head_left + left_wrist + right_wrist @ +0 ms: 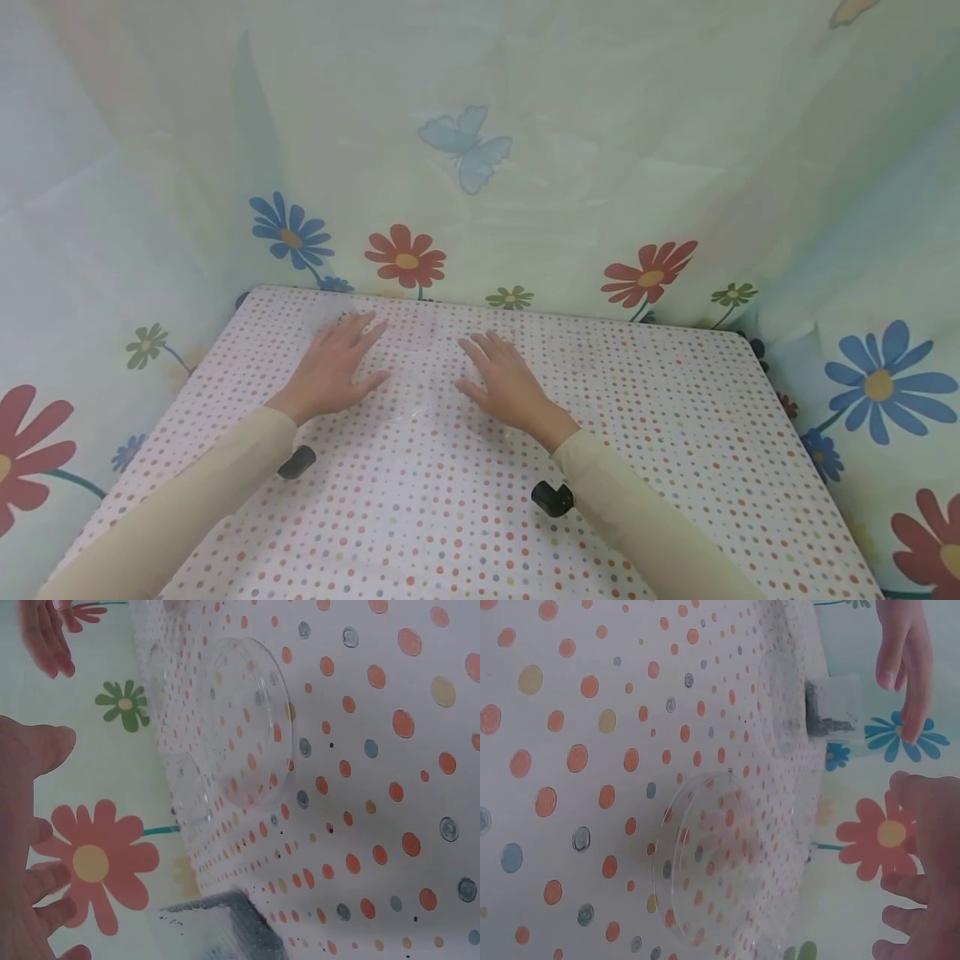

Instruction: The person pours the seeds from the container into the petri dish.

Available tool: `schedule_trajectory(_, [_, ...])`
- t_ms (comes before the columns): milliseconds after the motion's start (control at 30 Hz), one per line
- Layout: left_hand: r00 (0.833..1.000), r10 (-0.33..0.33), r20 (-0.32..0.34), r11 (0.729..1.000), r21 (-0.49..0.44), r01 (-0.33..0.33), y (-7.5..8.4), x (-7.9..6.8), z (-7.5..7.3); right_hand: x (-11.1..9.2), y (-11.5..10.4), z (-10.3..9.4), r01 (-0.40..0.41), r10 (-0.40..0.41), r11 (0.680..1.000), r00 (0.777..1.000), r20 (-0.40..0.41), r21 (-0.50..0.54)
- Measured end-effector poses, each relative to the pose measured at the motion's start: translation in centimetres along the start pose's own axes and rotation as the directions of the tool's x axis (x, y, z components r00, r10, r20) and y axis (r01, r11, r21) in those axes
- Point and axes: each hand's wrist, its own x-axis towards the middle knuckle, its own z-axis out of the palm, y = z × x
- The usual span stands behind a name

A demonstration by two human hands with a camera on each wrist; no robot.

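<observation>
Both hands are held over the dotted table, palms down and fingers spread, with nothing in either. My left hand point(335, 367) is on the left, close to a clear cup point(846, 712) that has dark grey grains or powder in it. Facing it across a gap is my right hand point(510, 385). A shallow, clear round dish point(705, 862), like a petri dish, lies flat on the table in the right wrist view, apart from the fingers. Beyond it lies another clear dish point(778, 701), near the cup. The left wrist view also shows a clear round dish point(247, 720). In the head view these see-through pieces are faint.
A white cloth with coloured dots covers the table point(420, 517). Behind it and at both sides hangs a pale sheet point(555, 108) printed with flowers and a butterfly. Black wrist mounts point(552, 498) sit under the forearms. Dark knobs point(756, 348) show beyond the right rear corner.
</observation>
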Motion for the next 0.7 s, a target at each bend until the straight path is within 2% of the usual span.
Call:
schedule_trajectory(500, [0.999,-0.029,-0.018,1.0,0.006,0.029,-0.9,-0.3,0.3,0.4,0.1,0.9,-0.024,0.024,1.0,1.0,0.014,0.006])
schedule_trajectory(700, [0.999,-0.043,0.001,0.999,-0.001,0.043,-1.2,-0.2,0.5,0.6,0.1,1.2,-0.022,0.022,1.0,1.0,0.012,0.01])
